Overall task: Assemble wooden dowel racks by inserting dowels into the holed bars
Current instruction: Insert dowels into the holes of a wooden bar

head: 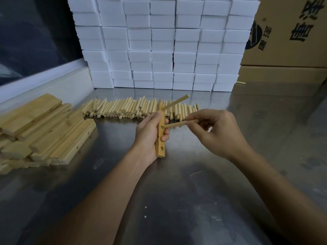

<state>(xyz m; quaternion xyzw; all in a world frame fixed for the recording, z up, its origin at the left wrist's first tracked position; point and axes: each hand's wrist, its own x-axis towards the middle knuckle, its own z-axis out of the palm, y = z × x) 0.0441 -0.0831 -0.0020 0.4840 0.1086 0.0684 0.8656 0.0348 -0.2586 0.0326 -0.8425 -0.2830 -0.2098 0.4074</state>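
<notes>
Hold the holed bar (160,137) still and upright in the curled left hand (150,137) over the table's middle, keep pinching the dowel (180,123) in the right hand (215,131), then push it straight into the hole.

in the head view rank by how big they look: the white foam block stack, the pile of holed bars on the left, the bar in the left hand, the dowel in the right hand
1. white foam block stack
2. pile of holed bars
3. bar in the left hand
4. dowel in the right hand
</notes>
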